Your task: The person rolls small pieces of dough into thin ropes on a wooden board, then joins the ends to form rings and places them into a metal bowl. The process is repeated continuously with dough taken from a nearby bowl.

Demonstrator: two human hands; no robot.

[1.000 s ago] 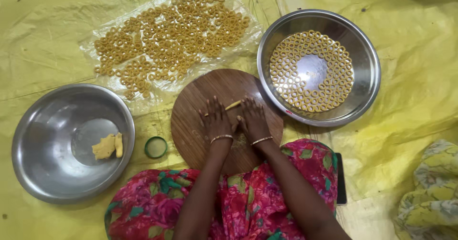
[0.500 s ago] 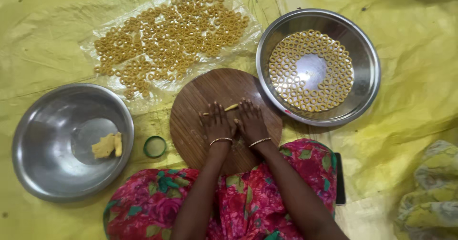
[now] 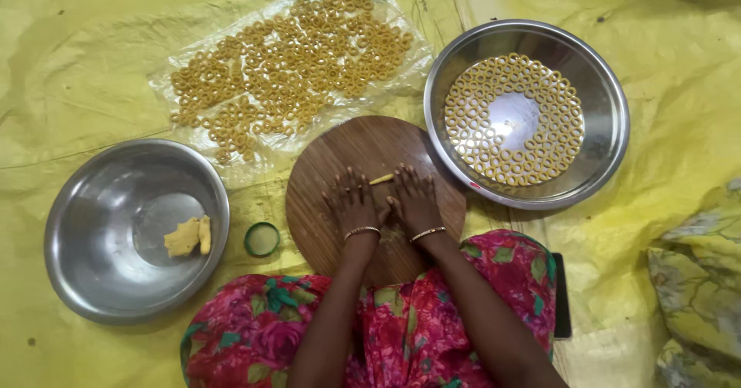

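Overhead, both my hands lie flat, palms down, on a round wooden board (image 3: 370, 153): my left hand (image 3: 351, 204) and my right hand (image 3: 415, 199) sit side by side, fingers spread and not clamped on anything, pressing a thin yellow strip of dough (image 3: 380, 179) whose tip shows between them. Right of the board, touching its edge, stands a steel pan (image 3: 602, 87) lined with a ring-shaped layer of dough rings (image 3: 471, 102). Beyond the board, a clear plastic sheet (image 3: 177, 56) carries a loose heap of fried rings (image 3: 293, 72). Left, a steel bowl (image 3: 85, 234) holds a lump of dough (image 3: 187, 236); a small green lid (image 3: 262, 239) lies between bowl and board. All rest on a yellow floor sheet (image 3: 679, 164).
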